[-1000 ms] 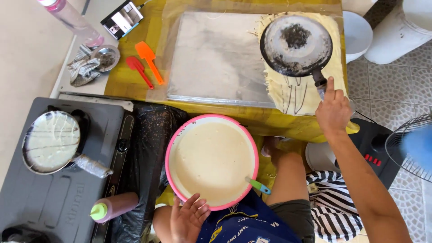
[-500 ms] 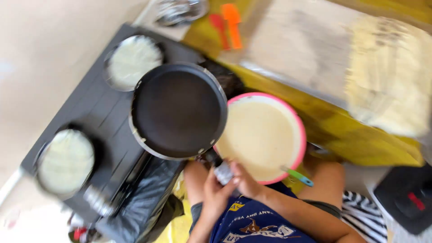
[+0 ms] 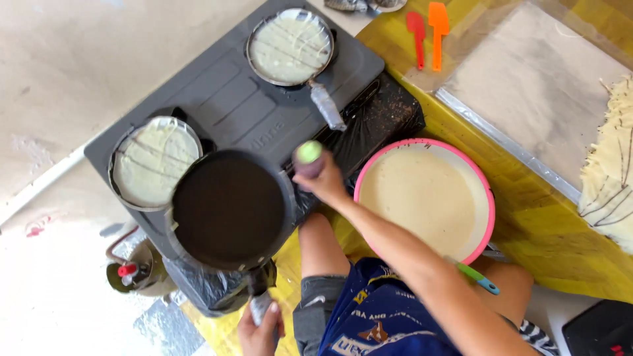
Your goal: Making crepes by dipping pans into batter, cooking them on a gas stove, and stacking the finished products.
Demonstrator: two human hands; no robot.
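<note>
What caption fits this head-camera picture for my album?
Left hand holds an empty black pan by its handle; right hand grips a green-capped bottle beside a batter bowl.

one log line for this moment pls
left hand: holds empty black pan by handle | right hand: grips green-capped bottle | pink bowl: batter

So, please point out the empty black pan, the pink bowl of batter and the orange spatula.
empty black pan (image 3: 229, 207), head view, centre of its dark cooking surface.
pink bowl (image 3: 489, 198), head view, right rim.
orange spatula (image 3: 438, 14), head view, its flat blade.
</note>
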